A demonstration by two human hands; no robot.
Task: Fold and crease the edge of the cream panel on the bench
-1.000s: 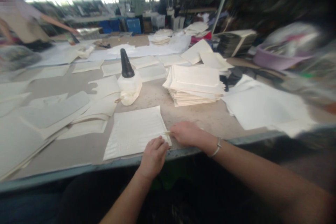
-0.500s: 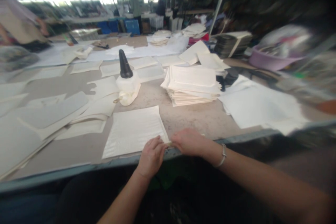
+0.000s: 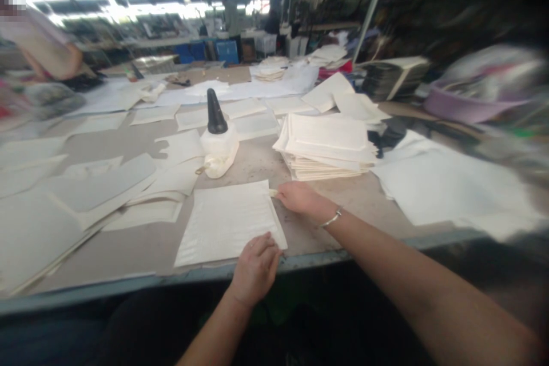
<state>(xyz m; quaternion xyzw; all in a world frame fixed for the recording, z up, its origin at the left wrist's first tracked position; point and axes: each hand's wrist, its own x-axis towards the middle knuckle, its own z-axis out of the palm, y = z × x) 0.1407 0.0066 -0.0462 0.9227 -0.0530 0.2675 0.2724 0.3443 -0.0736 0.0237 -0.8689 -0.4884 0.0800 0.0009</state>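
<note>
A white textured sheet [image 3: 227, 222] lies flat near the table's front edge. My left hand [image 3: 256, 266] rests on its near right corner, fingers curled and pressing down. My right hand [image 3: 300, 197], with a bracelet on the wrist, is at the sheet's far right corner, fingers closed in a pinch on a small pale thing at the sheet's edge; what it is I cannot make out. Behind the sheet stands a white glue bottle [image 3: 218, 140] with a black cone nozzle.
A stack of cream sheets [image 3: 328, 146] sits right of the bottle. Loose sheets [image 3: 81, 194] cover the left of the table, large white sheets [image 3: 441, 186] the right. A purple basin [image 3: 467, 104] stands far right. Another person [image 3: 43, 46] works at back left.
My right hand has slid from the sheet's near right corner up along its right edge to the far corner. My left hand stays at the near corner.
</note>
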